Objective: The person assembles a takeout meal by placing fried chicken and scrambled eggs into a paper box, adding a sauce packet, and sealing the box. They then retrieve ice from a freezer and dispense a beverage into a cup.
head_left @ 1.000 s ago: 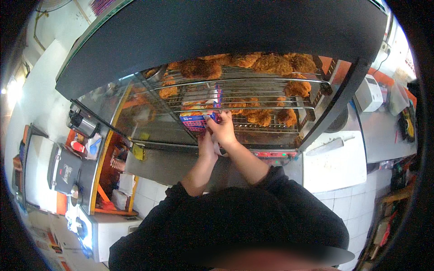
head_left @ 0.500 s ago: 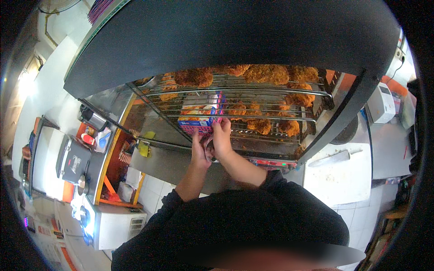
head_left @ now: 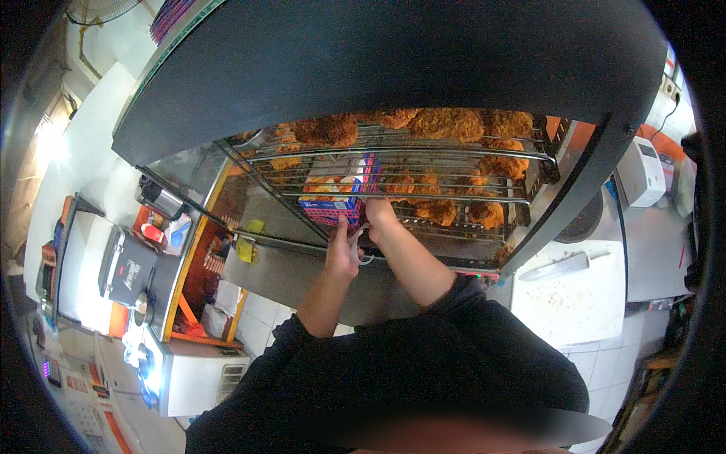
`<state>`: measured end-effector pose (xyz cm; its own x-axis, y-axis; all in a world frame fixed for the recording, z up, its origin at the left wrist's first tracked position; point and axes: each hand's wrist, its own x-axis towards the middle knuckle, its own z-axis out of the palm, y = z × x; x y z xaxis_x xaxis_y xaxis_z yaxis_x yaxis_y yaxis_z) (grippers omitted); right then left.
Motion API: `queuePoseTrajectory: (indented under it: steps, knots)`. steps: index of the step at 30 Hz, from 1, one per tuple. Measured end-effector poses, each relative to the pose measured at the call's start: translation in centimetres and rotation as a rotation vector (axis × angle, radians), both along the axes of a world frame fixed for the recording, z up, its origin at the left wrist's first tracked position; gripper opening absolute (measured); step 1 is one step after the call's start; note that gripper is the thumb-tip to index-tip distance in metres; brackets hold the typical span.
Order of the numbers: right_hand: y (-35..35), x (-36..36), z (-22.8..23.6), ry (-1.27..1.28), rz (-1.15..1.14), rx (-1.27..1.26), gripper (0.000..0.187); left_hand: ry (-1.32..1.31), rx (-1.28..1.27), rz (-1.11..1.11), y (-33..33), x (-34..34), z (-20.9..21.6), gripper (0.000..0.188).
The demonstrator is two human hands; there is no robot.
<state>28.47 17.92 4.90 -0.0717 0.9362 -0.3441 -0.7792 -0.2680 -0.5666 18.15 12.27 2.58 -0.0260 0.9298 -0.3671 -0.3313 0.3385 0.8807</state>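
A blue and red patterned cardboard food box (head_left: 330, 204) with a food picture sits at the open side of a heated display cabinet, behind the rack's thin rods. My left hand (head_left: 342, 253) is just below it, thumb pointing up against its lower edge. A pale, loop-shaped strip (head_left: 363, 259) shows by the left palm, and the fingers there are curled around it. My right hand (head_left: 380, 214) reaches in at the box's right side; its fingers are mostly hidden by the box and the rods. Pieces of fried chicken (head_left: 435, 210) lie on the wire rack right of the box.
More fried chicken (head_left: 446, 123) fills the upper rack. The cabinet's dark top panel (head_left: 393, 60) overhangs my hands. At right, a knife (head_left: 556, 267) lies on a white cutting board (head_left: 563, 303). An orange-edged shelf unit (head_left: 198, 303) and a white appliance (head_left: 203, 382) stand at left.
My right hand has moved up and inward along the box's right side. The left hand has shifted slightly right and down, and the pale loop shows more clearly between the hands.
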Motion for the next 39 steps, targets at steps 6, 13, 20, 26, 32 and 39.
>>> queuePoseTrajectory:
  steps: [6, 13, 20, 26, 32, 39]
  knots:
    - [1.1, -0.2, -1.2, 0.112, 0.104, 0.025, 0.029, -0.063, 0.017, -0.033, 1.0, -0.8, -2.9, 0.049]
    - [2.4, -2.1, -3.1, -0.095, -0.146, 0.025, 0.018, -0.152, 0.031, 0.137, 2.2, 0.4, -5.7, 0.046]
    - [2.4, -1.1, -3.2, 0.019, -0.067, 0.022, 0.013, -0.073, -0.046, 0.141, 1.9, 1.1, -4.8, 0.049]
    - [2.1, -1.7, -3.4, 0.009, -0.207, 0.086, 0.026, -0.061, -0.045, 0.133, 1.3, 0.8, -4.6, 0.055]
    - [-3.7, -1.0, -2.2, -0.704, -0.411, 0.468, 0.010, -0.180, -0.003, -0.082, -3.1, -0.9, -5.9, 0.053]
    - [-11.5, 3.0, 1.6, 0.553, 0.060, 0.407, 0.031, 0.208, 0.447, -0.067, -7.5, -5.1, -2.8, 0.061]
